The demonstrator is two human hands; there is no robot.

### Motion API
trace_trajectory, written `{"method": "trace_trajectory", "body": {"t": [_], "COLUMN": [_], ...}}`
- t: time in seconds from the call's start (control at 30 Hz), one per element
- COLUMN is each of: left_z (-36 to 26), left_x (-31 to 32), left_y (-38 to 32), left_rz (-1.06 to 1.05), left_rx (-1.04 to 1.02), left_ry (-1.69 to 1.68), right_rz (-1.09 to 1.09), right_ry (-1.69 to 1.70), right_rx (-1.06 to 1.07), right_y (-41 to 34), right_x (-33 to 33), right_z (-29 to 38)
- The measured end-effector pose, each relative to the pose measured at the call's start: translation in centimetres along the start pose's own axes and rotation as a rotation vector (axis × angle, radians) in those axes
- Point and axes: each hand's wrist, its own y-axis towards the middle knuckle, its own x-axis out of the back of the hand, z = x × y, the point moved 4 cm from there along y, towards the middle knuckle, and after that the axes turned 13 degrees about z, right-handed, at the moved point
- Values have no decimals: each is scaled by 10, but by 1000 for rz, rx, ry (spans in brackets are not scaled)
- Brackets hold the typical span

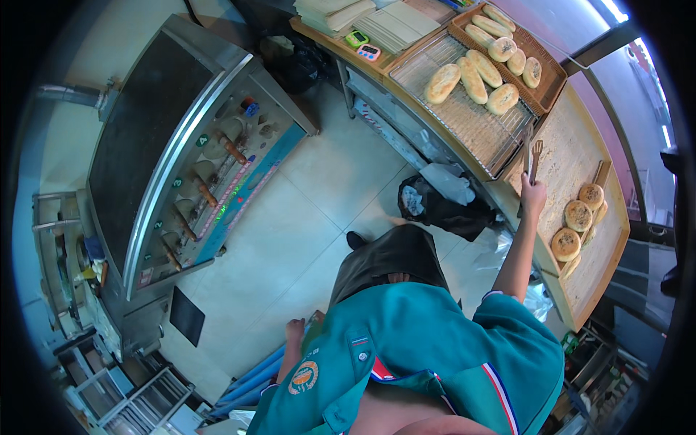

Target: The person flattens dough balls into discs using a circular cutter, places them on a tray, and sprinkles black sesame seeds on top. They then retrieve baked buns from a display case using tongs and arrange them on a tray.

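Note:
My right hand (534, 197) grips a pair of serving tongs (536, 149) by the handle end. The tips point away from me, over the border between a wire cooling rack (413, 76) and a shallow wooden tray (576, 136). Oval and long flatbreads (473, 81) lie on the rack. Behind them a brown wicker basket (552, 70) holds several more breads. Round topped breads (578, 216) lean against a wooden strip in the tray. My left hand (295, 329) hangs low by my side with curled fingers; whether it holds anything is unclear.
A metal oven (157, 109) with numbered wooden handles stands at left. Two timers (368, 52) and stacked paper bags (397, 24) rest on the counter. A black rubbish bag (457, 217) sits on the tiled floor below it. Blue tubes (255, 375) lie at my left.

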Motion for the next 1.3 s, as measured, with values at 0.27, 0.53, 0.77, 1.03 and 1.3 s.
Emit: {"method": "trace_trajectory", "body": {"t": [0.27,0.53,0.77,1.03,1.3], "left_z": [-16,-48,-66,-12,142], "left_x": [104,155,172,24,-4], "left_y": [55,91,33,-32,-52], "left_rz": [-178,-60,-376,-323,-581], "left_rx": [-10,-5,241,654,453], "left_ry": [-617,-527,-501,-1189,-2124], "right_rz": [-145,-19,1054,1668,1726], "right_ry": [-278,385,254,-340,-114], "right_rx": [-102,730,1677,2241,2447], "right_y": [8,-20,-320,-602,-907], "right_x": [14,-84,-258,-314,-326], "right_z": [91,339,563,564,544]}}
